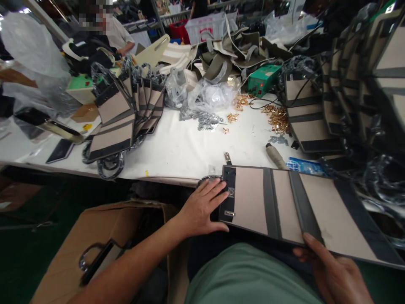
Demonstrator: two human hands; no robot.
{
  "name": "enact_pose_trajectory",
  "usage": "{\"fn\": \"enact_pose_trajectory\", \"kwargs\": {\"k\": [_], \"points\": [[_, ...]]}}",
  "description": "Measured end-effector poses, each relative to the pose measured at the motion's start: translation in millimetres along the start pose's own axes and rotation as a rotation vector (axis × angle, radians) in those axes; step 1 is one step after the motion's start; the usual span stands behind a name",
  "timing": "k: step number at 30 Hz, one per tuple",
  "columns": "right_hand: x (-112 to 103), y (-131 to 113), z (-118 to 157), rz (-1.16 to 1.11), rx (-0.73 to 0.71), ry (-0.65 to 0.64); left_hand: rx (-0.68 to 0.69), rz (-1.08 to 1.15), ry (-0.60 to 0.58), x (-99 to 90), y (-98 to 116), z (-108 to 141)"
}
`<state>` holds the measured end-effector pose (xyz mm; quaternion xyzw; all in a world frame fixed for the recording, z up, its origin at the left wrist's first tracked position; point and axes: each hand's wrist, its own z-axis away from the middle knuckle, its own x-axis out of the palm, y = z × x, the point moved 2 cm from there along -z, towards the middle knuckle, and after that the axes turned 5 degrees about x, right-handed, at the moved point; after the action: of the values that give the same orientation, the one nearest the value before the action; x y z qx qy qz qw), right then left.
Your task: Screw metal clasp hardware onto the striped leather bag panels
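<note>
A long flat bag panel (248, 198), beige with dark grey bands and black ends, lies across the table's front edge. Two small metal fittings sit on its black left end. My left hand (205, 207) rests there with fingers spread, the fingertips reaching the panel's left edge. Along the lower edge, my right hand (335, 266) grips the panel, thumb on top and the other fingers partly hidden below. Just beyond the left end lies a small metal clasp piece (227, 158). A wrapped handle (210, 179) shows partly behind my left fingers.
Stacks of similar panels stand left (117, 112) and right (306, 114). Gold fittings (276, 118), silver pieces (209, 121), a green box (263, 80), a grey-wrapped tool (276, 156) and a blue packet (305, 165) lie on the table. A cardboard box (79, 240) stands below left. A person (118, 33) sits across.
</note>
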<state>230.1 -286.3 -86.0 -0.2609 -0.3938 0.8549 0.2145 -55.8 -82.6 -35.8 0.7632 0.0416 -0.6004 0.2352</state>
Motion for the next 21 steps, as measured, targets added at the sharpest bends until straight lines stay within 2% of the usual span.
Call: {"fn": "enact_pose_trajectory", "kwargs": {"k": [3,6,10,12,15,17,18,20,21], "points": [[3.1,-9.6,1.8,-0.197,0.179,0.040,0.007,-0.063,-0.048,16.9,4.5,-3.8],[10.5,-13.5,0.5,-0.265,0.142,0.042,-0.012,-0.111,-0.030,26.4,7.1,-8.1],[15.5,-4.0,-2.0,-0.242,0.146,-0.009,0.006,-0.138,0.016,31.9,7.9,-6.4],[12.7,0.6,0.5,-0.186,0.177,-0.068,0.017,-0.153,0.031,32.8,6.6,-5.7],[0.5,-5.6,12.3,0.063,0.191,-0.279,0.035,-0.172,0.055,30.8,4.3,-8.1],[-11.3,-25.8,19.9,0.326,0.093,-0.370,0.048,-0.178,0.062,27.7,3.3,-11.1],[-16.3,-41.8,20.6,0.441,0.005,-0.365,0.055,-0.180,0.058,26.2,2.9,-12.5],[-19.0,-83.1,11.1,0.576,-0.224,-0.258,0.069,-0.186,0.043,24.0,2.5,-14.7],[-15.6,-106.5,0.3,0.582,-0.359,-0.163,0.075,-0.191,0.034,23.7,2.3,-15.3]]}}
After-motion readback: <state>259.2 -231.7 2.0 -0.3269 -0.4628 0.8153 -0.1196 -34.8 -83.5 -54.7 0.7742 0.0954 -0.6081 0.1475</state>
